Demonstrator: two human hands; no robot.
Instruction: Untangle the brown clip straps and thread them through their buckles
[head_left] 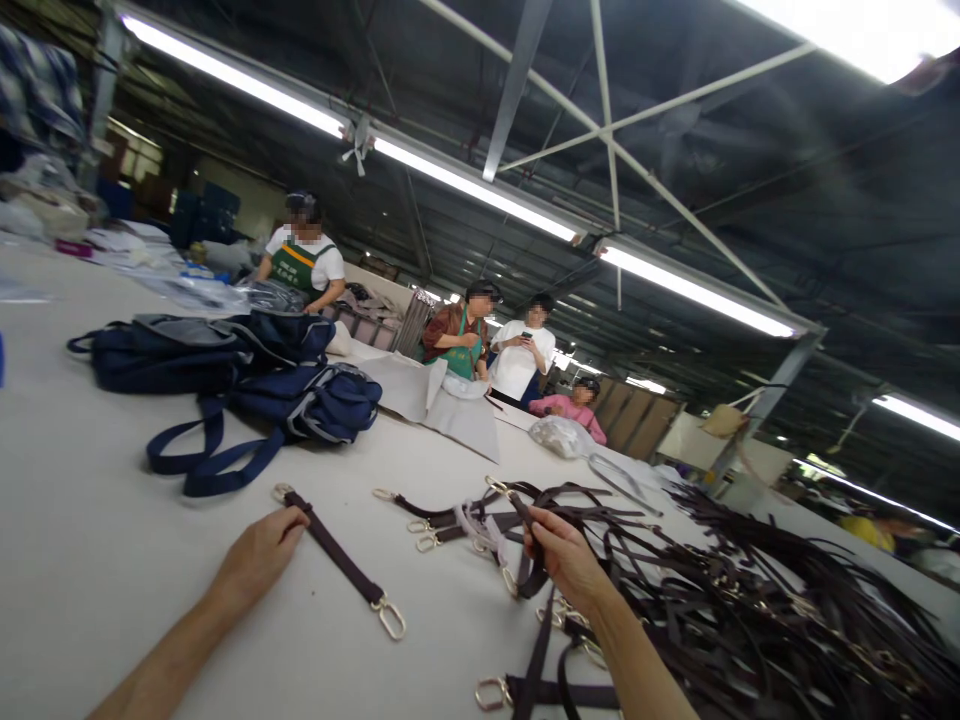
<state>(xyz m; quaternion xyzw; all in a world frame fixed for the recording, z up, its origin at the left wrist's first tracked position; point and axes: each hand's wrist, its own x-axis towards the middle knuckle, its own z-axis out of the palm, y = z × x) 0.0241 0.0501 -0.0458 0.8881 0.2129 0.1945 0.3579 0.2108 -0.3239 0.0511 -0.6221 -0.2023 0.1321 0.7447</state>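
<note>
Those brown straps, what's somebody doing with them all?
Someone is handling straps at a big pale table. The left hand pinches a short dark brown strap near one end. The right hand holds another strap close to its metal clip, beside a large tangled strap pile. Navy blue bags lie farther off to the left, and other people are beyond the table.

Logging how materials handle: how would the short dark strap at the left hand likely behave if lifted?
The short dark strap probably flexes, since the similar piled straps curve and loop. Its near end may swing, weighted by the oval metal clip. Rolling seems unlikely, as it lies flat on the table.
</note>
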